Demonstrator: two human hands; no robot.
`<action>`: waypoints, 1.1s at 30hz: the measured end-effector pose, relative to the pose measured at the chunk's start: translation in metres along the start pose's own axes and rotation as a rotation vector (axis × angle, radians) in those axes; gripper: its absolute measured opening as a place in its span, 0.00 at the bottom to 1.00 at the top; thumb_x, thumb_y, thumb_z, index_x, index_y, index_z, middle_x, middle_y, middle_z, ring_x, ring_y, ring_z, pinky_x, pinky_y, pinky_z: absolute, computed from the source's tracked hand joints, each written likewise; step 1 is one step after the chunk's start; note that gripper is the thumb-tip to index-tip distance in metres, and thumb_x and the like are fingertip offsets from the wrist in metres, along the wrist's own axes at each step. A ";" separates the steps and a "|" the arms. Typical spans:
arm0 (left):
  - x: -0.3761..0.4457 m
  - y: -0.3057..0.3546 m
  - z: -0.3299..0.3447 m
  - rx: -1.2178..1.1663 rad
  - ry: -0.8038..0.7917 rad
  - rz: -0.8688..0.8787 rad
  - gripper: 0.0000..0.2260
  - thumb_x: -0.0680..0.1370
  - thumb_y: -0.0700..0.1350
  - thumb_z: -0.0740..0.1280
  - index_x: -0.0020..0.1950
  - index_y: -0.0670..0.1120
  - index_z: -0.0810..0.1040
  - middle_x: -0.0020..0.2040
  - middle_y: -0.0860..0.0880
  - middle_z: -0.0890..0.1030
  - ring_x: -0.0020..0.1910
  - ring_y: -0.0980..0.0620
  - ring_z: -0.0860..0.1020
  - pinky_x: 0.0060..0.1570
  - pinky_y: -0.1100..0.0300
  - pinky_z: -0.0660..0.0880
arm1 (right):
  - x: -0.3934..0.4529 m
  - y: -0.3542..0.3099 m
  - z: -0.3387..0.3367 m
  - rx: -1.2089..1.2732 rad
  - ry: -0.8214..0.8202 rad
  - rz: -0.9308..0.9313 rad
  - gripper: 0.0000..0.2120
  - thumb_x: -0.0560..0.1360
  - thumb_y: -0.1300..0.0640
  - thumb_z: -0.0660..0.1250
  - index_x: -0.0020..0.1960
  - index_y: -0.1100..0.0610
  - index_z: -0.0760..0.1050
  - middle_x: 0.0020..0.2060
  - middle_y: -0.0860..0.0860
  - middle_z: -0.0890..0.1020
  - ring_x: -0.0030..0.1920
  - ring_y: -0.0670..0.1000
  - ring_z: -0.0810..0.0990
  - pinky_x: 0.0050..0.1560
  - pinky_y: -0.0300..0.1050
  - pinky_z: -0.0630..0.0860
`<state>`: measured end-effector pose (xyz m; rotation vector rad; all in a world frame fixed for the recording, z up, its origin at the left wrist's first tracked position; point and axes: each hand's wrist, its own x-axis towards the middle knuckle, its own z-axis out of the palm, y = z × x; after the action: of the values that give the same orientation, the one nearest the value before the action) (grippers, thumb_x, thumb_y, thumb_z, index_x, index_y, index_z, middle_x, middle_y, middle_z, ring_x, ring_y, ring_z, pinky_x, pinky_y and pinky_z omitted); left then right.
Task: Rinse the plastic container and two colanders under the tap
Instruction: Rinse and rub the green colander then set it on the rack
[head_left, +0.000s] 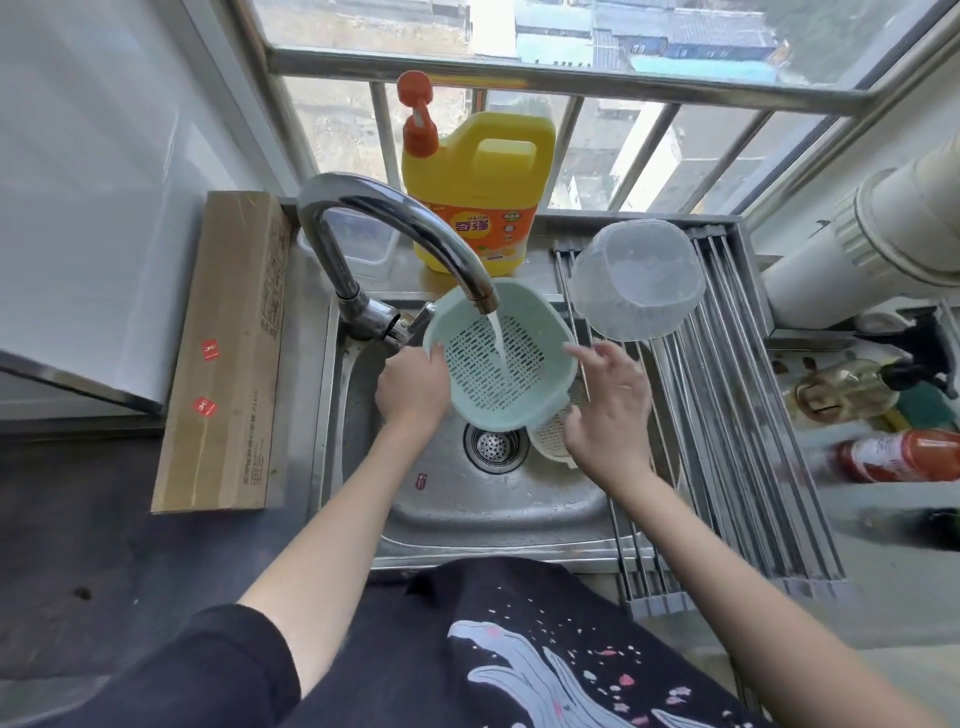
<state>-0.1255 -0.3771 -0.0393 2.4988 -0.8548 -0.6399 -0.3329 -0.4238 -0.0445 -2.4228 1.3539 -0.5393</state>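
At the centre of the frame, a person's left hand (413, 387) grips the left rim of a green colander (511, 358), fingers curled over the edge, holding it tilted above the sink (363, 467) under the tap (395, 234). A stream of water (497, 338) from the spout falls onto the slotted bottom of the colander. The right hand (610, 410) hovers just right of the colander with fingers spread and relaxed, holding nothing; whether a fingertip touches the rim cannot be told. Below the green colander, near the drain (491, 447), a white colander (550, 439) lies in the basin, partly hidden by the green one and the right hand. The clear container (639, 280) rests upside down on the drying rack (737, 415) at centre right, apart from both hands. A yellow detergent jug (478, 192) with an orange pump stands on the ledge behind the tap, at upper centre. A long cardboard box (228, 353) leans at the left of the sink. Bottles lie blurred at the right edge.
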 end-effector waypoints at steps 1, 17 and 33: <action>-0.005 0.001 0.002 0.008 0.027 0.009 0.22 0.82 0.52 0.55 0.52 0.36 0.80 0.49 0.38 0.82 0.50 0.38 0.79 0.40 0.55 0.68 | -0.005 -0.006 -0.003 0.307 -0.036 0.330 0.28 0.69 0.64 0.65 0.66 0.52 0.62 0.60 0.54 0.70 0.58 0.53 0.71 0.61 0.52 0.68; -0.015 -0.017 0.021 -0.181 -0.123 -0.300 0.18 0.81 0.47 0.58 0.60 0.34 0.75 0.57 0.36 0.79 0.56 0.37 0.77 0.47 0.55 0.72 | -0.009 -0.048 0.025 0.840 -0.147 0.715 0.12 0.81 0.54 0.57 0.44 0.60 0.71 0.28 0.52 0.73 0.24 0.48 0.72 0.25 0.43 0.72; -0.026 -0.052 0.040 -0.576 -0.115 -0.682 0.16 0.78 0.44 0.62 0.60 0.35 0.77 0.57 0.39 0.80 0.55 0.39 0.79 0.55 0.51 0.76 | 0.037 -0.071 0.043 0.404 -0.220 0.461 0.26 0.82 0.47 0.50 0.28 0.55 0.65 0.26 0.49 0.71 0.29 0.50 0.68 0.30 0.46 0.61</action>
<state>-0.1421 -0.3323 -0.0909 2.1778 0.1858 -1.0696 -0.2422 -0.4165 -0.0442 -1.7228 1.4742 -0.3656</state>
